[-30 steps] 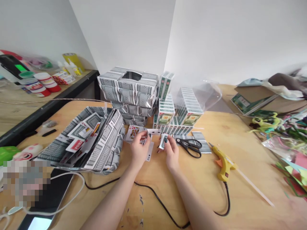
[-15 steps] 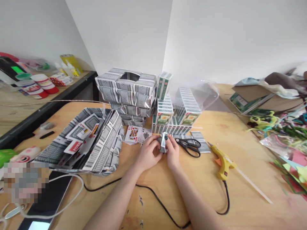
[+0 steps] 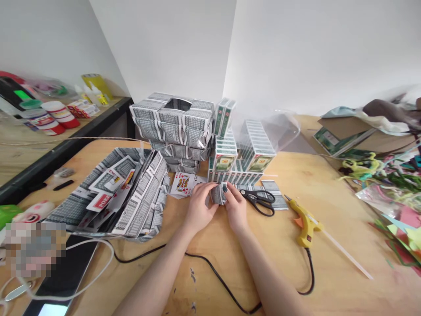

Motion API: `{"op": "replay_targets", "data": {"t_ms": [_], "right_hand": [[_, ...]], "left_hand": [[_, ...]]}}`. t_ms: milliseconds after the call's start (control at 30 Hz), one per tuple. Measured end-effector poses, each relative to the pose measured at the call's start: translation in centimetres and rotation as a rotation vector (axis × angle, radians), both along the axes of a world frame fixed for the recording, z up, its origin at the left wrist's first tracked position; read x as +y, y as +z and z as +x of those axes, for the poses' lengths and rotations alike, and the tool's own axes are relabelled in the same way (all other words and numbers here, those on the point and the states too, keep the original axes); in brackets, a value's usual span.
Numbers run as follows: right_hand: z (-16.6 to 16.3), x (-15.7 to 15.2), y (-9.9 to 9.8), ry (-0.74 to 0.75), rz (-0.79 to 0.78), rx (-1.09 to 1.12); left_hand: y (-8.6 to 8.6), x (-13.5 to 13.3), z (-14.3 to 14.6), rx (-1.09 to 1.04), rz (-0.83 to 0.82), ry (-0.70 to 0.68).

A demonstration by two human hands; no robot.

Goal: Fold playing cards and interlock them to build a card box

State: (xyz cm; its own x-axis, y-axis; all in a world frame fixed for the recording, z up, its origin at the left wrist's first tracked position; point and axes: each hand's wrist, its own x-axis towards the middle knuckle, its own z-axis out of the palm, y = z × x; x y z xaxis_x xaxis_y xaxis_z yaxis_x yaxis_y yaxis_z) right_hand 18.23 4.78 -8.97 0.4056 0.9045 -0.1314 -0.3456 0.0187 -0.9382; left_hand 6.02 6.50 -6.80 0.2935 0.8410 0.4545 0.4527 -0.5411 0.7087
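Note:
Between my two hands is a folded playing card with a grey patterned back. My left hand grips its left side, thumb below and fingers above. My right hand pinches the right end, its dark-nailed thumb on the card's edge. Black-handled scissors lie just right of my right hand, partly over patterned cards. Left of my left hand are face-up playing cards, a king on top. Farther right rests a yellow glue gun with a glue stick in its back.
A box woven from cards stands at left with loose cards inside. Behind it are stacked card boxes and green card packs. A black cable crosses the table near my forearms. Coloured craft scraps lie at right.
The card between my hands has turned, so its patterned back now faces up more and less of the pale edge shows. My left fingers have shifted slightly along it.

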Motion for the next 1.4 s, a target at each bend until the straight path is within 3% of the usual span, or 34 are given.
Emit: {"op": "replay_targets", "data": {"t_ms": [433,700,1000,1400], "right_hand": [[-0.5,-0.1,1.1,0.155,0.035,-0.052],[-0.6,-0.1,0.5,0.232,0.007,0.156],[-0.4,-0.2,1.2,0.284,0.009,0.351],[-0.4,-0.2,1.7,0.327,0.020,0.326]], "left_hand": [[0.0,0.2,-0.2,-0.026,0.025,0.021],[0.0,0.2,-0.2,-0.030,0.045,0.000],[-0.8,0.5,-0.4,-0.061,0.058,-0.070],[-0.7,0.4,-0.5,-0.111,0.045,-0.105]]}}
